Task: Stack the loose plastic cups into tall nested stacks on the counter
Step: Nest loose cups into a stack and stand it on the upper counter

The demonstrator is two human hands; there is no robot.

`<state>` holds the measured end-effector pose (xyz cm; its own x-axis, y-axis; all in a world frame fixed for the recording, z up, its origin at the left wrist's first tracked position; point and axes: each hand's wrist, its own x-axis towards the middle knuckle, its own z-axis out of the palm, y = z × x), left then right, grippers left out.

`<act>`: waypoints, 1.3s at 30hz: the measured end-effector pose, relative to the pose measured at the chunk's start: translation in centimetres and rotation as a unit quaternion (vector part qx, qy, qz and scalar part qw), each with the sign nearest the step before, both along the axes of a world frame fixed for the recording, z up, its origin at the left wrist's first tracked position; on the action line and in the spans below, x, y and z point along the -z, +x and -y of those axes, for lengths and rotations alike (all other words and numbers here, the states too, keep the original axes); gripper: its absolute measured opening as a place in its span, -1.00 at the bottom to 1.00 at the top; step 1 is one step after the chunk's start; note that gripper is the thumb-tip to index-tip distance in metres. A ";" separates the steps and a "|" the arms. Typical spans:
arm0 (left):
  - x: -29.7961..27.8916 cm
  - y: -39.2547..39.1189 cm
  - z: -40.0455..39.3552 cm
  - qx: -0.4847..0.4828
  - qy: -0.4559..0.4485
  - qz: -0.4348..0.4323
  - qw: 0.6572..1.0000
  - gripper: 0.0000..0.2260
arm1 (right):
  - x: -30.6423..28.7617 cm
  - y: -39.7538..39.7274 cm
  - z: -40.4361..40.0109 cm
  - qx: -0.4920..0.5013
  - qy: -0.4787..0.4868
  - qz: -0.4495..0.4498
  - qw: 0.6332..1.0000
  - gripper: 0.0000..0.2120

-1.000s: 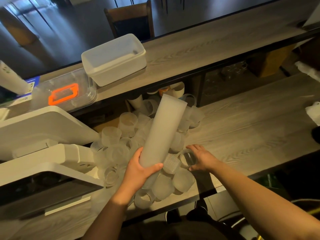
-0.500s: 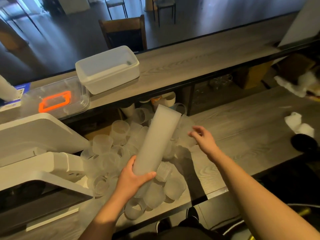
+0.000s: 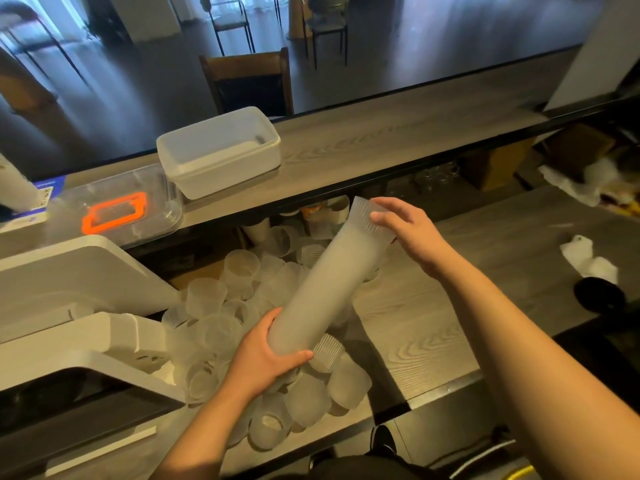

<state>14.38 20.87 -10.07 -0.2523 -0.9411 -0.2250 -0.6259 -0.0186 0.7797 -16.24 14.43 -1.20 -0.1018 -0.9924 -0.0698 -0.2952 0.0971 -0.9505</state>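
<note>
Nested cup stack (image 3: 325, 289), tilted: left hand (image 3: 266, 358) grips near end; right hand (image 3: 408, 226) pinches ribbed cup (image 3: 369, 220) at far end; bare counter (image 3: 450, 323) right.

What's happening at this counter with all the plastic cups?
A person is nesting frosted plastic cups. The left hand grips the lower end of a tall tilted cup stack, while the right hand fits a ribbed cup onto its top end. A pile of loose cups lies on the lower counter beneath the stack, so much is left. A white tub sits on the shelf above.
</note>
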 end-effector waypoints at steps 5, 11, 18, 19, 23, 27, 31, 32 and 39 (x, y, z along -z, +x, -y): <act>0.4 0.1 0.1 -0.007 0.013 -0.017 1.000 -0.15 | 0.5 2.0 -0.7 -0.055 0.044 0.004 0.998 -0.43; 1.0 0.3 0.4 -0.023 0.029 -0.031 0.999 -0.11 | 1.3 3.4 -1.0 -0.040 0.055 0.153 0.986 -0.68; -1.1 -2.3 2.7 -0.075 0.037 -0.157 0.984 -0.32 | 4.4 6.8 -2.3 -0.088 0.101 0.108 0.985 -0.49; -1.5 -2.9 3.3 -0.077 0.032 -0.173 0.981 -0.32 | 4.5 7.2 -2.4 -0.098 0.103 0.094 0.985 -0.55; -3.8 -5.6 5.9 -0.083 0.017 -0.214 0.973 -0.30 | 3.1 7.4 -1.6 -0.095 0.083 0.106 0.986 -0.58; -6.1 -7.8 8.6 -0.084 -0.001 -0.245 0.966 -0.17 | 1.0 5.7 0.9 -0.112 0.064 0.083 0.988 -0.52; -8.8 -9.5 12.6 -0.066 -0.006 -0.243 0.968 -0.18 | -1.8 4.0 4.0 -0.107 0.039 0.084 0.990 -0.60; -9.4 -9.7 13.9 -0.058 -0.015 -0.231 0.971 -0.20 | -2.4 3.5 4.9 -0.107 0.033 0.092 0.989 -0.60; -15.7 -11.4 19.8 -0.024 -0.075 -0.172 0.982 -0.25 | -6.0 0.7 9.6 -0.103 -0.022 0.083 0.991 -0.45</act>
<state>3.03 1.06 5.61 -0.2437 -0.9698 0.0073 -0.3265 0.0891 0.9410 -15.50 4.79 4.77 0.1115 -0.9934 -0.0251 -0.1438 0.0088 -0.9896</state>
